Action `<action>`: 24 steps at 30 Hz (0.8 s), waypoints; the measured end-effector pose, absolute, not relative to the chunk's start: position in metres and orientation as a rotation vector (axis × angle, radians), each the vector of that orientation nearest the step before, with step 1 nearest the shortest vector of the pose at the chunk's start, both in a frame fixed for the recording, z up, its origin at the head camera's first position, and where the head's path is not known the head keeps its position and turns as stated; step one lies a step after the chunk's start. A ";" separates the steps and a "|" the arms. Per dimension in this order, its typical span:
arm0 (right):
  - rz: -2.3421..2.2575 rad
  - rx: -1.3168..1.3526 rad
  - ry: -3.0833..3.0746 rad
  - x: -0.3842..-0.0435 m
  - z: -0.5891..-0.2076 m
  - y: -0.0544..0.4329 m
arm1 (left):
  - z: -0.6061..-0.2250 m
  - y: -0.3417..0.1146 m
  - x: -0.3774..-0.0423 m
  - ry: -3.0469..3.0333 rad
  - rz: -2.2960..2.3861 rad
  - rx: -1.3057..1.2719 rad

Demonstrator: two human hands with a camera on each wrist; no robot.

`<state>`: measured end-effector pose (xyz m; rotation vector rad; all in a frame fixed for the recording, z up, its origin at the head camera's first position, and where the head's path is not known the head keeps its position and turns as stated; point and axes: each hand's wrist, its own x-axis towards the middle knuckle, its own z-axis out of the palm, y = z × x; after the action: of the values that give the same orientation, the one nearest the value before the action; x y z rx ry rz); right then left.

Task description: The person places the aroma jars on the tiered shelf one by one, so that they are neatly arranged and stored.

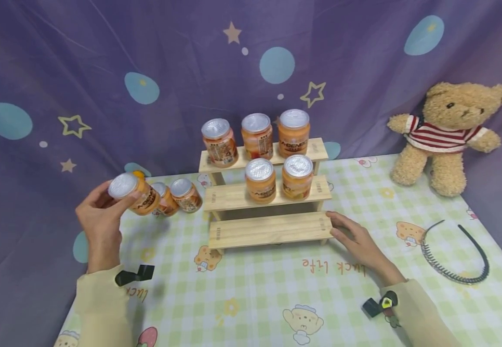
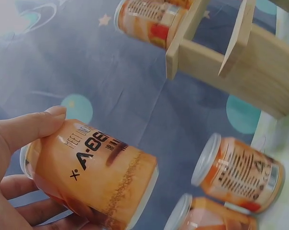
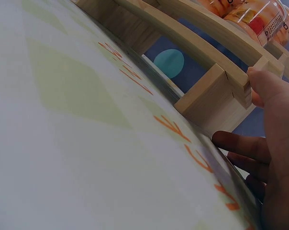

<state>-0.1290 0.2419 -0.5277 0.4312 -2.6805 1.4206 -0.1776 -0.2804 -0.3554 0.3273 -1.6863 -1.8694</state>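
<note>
My left hand [image 1: 101, 217] grips a can [image 1: 147, 197] with an orange label and silver lid, thumb on one side and fingers round the other. In the left wrist view the held can [image 2: 96, 172] is tilted, its printed label toward the camera. Beside it on the cloth stand two similar cans [image 1: 187, 196]. At the right end of a three-step wooden rack [image 1: 268, 230], my right hand [image 1: 357, 241] touches the lowest step. In the right wrist view a fingertip of the right hand [image 3: 278, 143] meets the step's end, while other fingers extend loosely below.
Three cans [image 1: 257, 137] stand on the rack's top step and two [image 1: 297, 179] on the middle one. A teddy bear [image 1: 448, 140] leans at the back right, with a black headband [image 1: 481, 255] in front of it. Behind hangs a purple curtain [image 1: 181, 43].
</note>
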 end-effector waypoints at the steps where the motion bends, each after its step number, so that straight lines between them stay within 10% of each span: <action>1: 1.419 0.432 -2.684 -0.129 -0.528 0.242 | -0.355 -0.278 -0.177 -1.692 -1.873 0.320; 24: 1.444 0.406 -2.685 -0.128 -0.525 0.242 | -0.338 -0.210 -0.171 -1.969 -1.751 0.143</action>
<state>-0.1277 0.2417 -0.5246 0.4062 -2.6855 1.4439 -0.1713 -0.2104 -0.3385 0.1434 -1.9687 -1.7511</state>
